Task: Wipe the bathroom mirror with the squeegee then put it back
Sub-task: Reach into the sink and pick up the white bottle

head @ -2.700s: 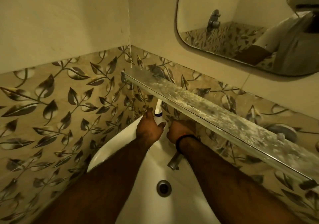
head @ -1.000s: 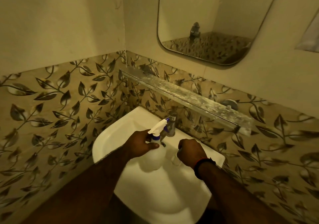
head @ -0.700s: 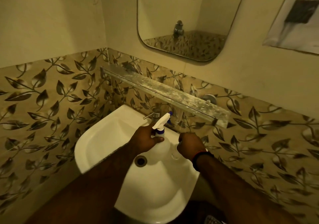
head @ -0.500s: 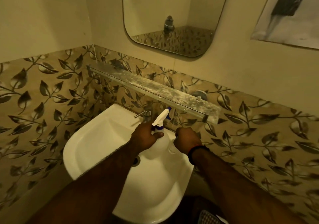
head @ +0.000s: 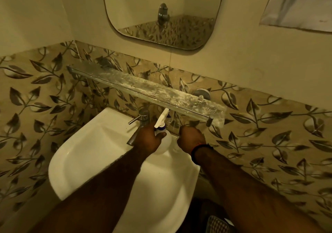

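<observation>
The bathroom mirror [head: 161, 8] hangs on the wall above the sink, with rounded lower corners. My left hand [head: 147, 139] grips the neck of a white spray bottle [head: 162, 119] with a blue collar, at the sink's back rim just right of the tap. My right hand [head: 191, 139] is curled into a fist beside the bottle. It holds a pale translucent piece [head: 175, 149] that looks like the squeegee's handle. Most of that piece is hidden under the hand.
A dusty glass shelf [head: 143, 83] juts out from the leaf-patterned tiles right above both hands. A metal tap [head: 142, 117] stands at the back of the white sink [head: 80, 161]. A recessed niche [head: 301, 4] sits at the upper right.
Both hands came out from under the glass shelf, the left one holding the spray bottle. Over the last second they stay together by the tap while my view shifts right and tilts up.
</observation>
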The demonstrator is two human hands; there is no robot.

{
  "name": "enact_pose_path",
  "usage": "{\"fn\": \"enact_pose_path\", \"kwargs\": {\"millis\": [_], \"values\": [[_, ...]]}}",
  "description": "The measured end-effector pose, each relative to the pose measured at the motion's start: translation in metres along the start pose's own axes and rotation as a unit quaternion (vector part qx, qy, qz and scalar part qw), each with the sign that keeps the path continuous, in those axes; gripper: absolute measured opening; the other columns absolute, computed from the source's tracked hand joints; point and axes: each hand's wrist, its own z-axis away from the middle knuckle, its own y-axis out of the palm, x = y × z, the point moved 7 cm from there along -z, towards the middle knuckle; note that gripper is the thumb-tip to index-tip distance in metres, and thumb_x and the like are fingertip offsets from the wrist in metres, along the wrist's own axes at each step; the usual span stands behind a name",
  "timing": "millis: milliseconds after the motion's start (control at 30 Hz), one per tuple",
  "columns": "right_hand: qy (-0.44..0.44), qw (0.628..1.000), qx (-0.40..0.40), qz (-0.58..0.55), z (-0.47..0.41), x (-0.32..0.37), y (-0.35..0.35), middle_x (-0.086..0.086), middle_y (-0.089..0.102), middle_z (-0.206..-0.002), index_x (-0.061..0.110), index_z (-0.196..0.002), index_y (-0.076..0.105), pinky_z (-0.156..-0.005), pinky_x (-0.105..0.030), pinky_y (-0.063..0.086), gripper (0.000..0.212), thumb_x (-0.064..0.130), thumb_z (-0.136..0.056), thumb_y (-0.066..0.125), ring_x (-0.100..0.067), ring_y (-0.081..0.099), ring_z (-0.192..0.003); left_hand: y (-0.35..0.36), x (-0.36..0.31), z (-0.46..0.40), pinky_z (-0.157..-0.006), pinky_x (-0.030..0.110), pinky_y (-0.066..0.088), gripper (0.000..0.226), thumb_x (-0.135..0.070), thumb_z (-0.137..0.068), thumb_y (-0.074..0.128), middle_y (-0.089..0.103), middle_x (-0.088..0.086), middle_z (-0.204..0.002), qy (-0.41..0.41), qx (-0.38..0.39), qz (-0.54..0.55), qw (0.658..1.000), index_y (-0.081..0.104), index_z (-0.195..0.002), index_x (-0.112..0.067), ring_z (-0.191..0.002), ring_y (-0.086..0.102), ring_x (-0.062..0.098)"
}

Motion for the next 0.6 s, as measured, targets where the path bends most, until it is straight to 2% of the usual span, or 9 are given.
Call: {"fn": "enact_pose_path", "kwargs": {"millis": [200, 400, 500, 600], "values": [[-0.001, 1.0, -0.011, -0.002, -0.008, -0.002, 0.009, -0.009, 0.064, -0.104, 0.016, -0.097, 0.063, -0.069, -0.03, 0.041, 0.012, 0.017, -0.087, 0.055, -0.029, 0.061, -0.096, 0.009, 0.003, -0.006, -0.089, 0.028, 0.038, 0.05, -0.037, -0.085, 0.072, 0.068, 0.008, -0.122, -0.004, -0.007, -0.002, 1.0, 0.06, -0.128, -0.014, -0.114, 0.06, 0.028], [-0.013, 1.0, -0.003, 0.003, -0.014, -0.001, 0.022, -0.011, 0.064, -0.108, 0.015, -0.102, 0.062, -0.078, -0.034, 0.049, 0.016, 0.019, -0.089, 0.055, -0.03, 0.061, -0.098, 0.012, 0.004, -0.009, -0.092, 0.03, 0.04, 0.052, -0.036, -0.085, 0.072, 0.067, 0.008, -0.124, -0.006, -0.008, -0.002, 1.0, 0.059, -0.129, -0.012, -0.116, 0.06, 0.028], [-0.02, 1.0, -0.014, 0.002, -0.015, -0.001, 0.024, -0.012, 0.064, -0.11, 0.015, -0.107, 0.062, -0.08, -0.035, 0.049, 0.02, 0.019, -0.09, 0.053, -0.031, 0.061, -0.099, 0.013, 0.004, -0.009, -0.102, 0.039, 0.045, 0.056, -0.033, -0.085, 0.073, 0.064, 0.008, -0.128, -0.003, -0.006, 0.008, 1.0, 0.056, -0.133, -0.012, -0.12, 0.058, 0.028], [-0.018, 1.0, -0.02, -0.006, -0.014, -0.002, 0.025, -0.012, 0.064, -0.111, 0.014, -0.112, 0.061, -0.082, -0.036, 0.05, 0.022, 0.017, -0.091, 0.053, -0.032, 0.061, -0.101, 0.015, 0.005, -0.008, -0.105, 0.045, 0.044, 0.058, -0.029, -0.084, 0.074, 0.063, 0.01, -0.13, -0.002, -0.004, 0.007, 1.0, 0.053, -0.134, -0.009, -0.122, 0.056, 0.03]]}}
